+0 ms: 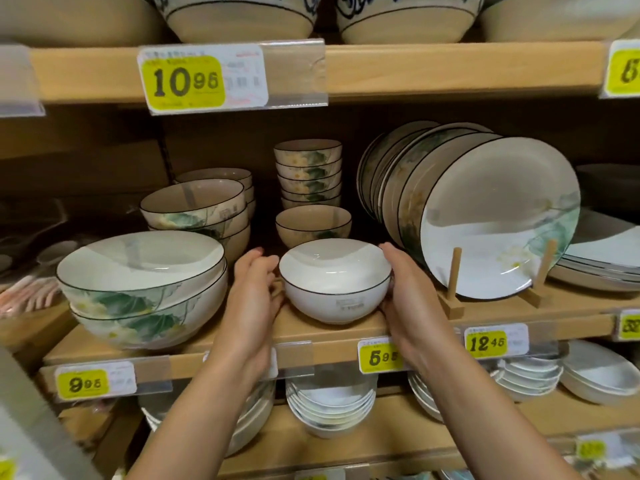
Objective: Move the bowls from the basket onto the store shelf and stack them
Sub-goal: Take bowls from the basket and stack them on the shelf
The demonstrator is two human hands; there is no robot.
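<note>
A small white bowl [334, 280] with a dark rim stands on the wooden store shelf [301, 329] near its front edge. My left hand [254, 289] cups its left side and my right hand [403, 289] cups its right side, fingers curved against the wall. Right behind it sits a single matching bowl [313, 225], and behind that a stack of several small floral bowls [308, 174]. The basket is out of view.
Two large leaf-patterned bowls [142, 289] are stacked at the left, with mid-size bowls [197, 209] behind them. Upright plates [485, 216] lean on a wooden stand [453, 289] at the right. More dishes fill the shelves above and below.
</note>
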